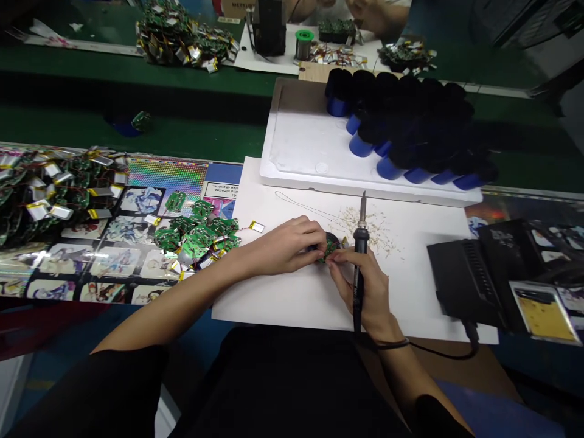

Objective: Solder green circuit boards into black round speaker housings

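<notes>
My left hand (pixel 301 244) is closed on the left side of a small green circuit board (pixel 332 244), which sits at a dark round part partly hidden by my fingers. From the other side, the thumb and fingertips of my right hand (pixel 371 286) pinch at the board's edge. That same hand also carries a black soldering iron (pixel 360 246), its metal tip pointing away from me and clear of the board. Whether the right fingertips hold a wire is too small to tell. A thin strand of solder wire (pixel 301 204) lies on the white sheet (pixel 278 298) beyond my hands.
Loose boards with batteries (pixel 196 234) lie left, beside a larger heap (pixel 59 188). Blue-and-black cylinders (pixel 360 143) stand on a white foam tray (pixel 301 140). Small scraps (pixel 381 231) litter the sheet. At right sit a black soldering station (pixel 465 280) and yellow sponge (pixel 545 313). Another person's hands (pixel 374 13) work opposite.
</notes>
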{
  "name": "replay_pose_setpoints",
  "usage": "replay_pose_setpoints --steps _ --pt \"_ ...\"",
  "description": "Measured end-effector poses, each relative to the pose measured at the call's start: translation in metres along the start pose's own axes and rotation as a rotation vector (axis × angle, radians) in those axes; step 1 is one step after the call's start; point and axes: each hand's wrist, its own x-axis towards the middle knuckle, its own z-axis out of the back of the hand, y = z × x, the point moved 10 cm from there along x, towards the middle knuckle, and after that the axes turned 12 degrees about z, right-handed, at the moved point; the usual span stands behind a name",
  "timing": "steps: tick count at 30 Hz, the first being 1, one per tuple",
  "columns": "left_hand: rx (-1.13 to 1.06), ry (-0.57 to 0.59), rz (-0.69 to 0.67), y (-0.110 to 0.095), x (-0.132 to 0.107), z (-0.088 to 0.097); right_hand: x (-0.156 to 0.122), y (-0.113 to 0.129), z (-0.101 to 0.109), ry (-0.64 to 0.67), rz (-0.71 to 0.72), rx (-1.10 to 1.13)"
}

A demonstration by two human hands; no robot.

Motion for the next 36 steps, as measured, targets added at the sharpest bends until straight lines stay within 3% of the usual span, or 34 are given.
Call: replay_pose_setpoints --steps 7,15,21,25,28,33,36 --pt "0.135 -0.009 -0.038 -0.003 -0.002 -0.002 -0.010 -0.003 0.007 -0.007 0.029 -0.033" --pt "0.327 -0.109 -0.066 -0.011 -0.001 -0.006 -0.006 -0.007 0.017 0.012 0.005 0.010" --pt "0.333 -0.128 -0.079 -0.012 -0.002 -0.004 -0.023 -0.024 0.059 -0.293 -0.298 0.318" --pt "0.325 -0.140 -0.092 -0.013 -0.002 -0.003 -0.028 -0.031 0.080 -0.420 -0.367 0.442" --pt "0.325 -0.138 -0.085 -0.012 -0.002 -0.004 -0.032 -0.028 0.085 -0.362 -0.348 0.485" --pt "0.329 -0.130 -0.079 -0.013 -0.002 -0.005 -0.056 -0.019 0.084 -0.156 -0.414 0.355" --pt "0.333 -0.124 -0.073 -0.013 -0.002 -0.005 -0.060 -0.016 0.085 -0.123 -0.403 0.350"
